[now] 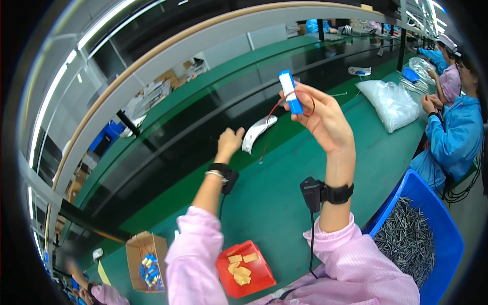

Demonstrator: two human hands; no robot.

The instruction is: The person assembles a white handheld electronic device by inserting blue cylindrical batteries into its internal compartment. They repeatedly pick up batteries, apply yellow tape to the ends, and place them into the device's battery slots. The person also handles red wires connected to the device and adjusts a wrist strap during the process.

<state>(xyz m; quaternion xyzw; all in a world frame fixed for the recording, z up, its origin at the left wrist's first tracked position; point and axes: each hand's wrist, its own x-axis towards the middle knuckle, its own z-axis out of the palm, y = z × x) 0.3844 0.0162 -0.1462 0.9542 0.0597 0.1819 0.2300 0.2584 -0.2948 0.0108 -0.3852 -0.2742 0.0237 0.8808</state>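
My right hand (325,119) is raised over the green bench, its thumb and fingers closed on a small blue battery pack (287,89) with a white label. From it a thin red and dark lead (268,133) loops around the fingers and hangs down to a small connector. My left hand (230,144) is stretched out, thumb apart, beside a white curved plastic shell (258,133) lying near the belt's edge. Its other fingers point away and are mostly hidden. Both wrists wear black straps with small dark boxes.
A red tray (269,277) holds yellowish pads; a cardboard box (133,259) holds blue and white packs. The blue bin (455,244) at right is full of screws or similar metal pins. A clear plastic bag (389,104) lies before co-workers in blue and pink. A dark conveyor (188,122) runs beyond.
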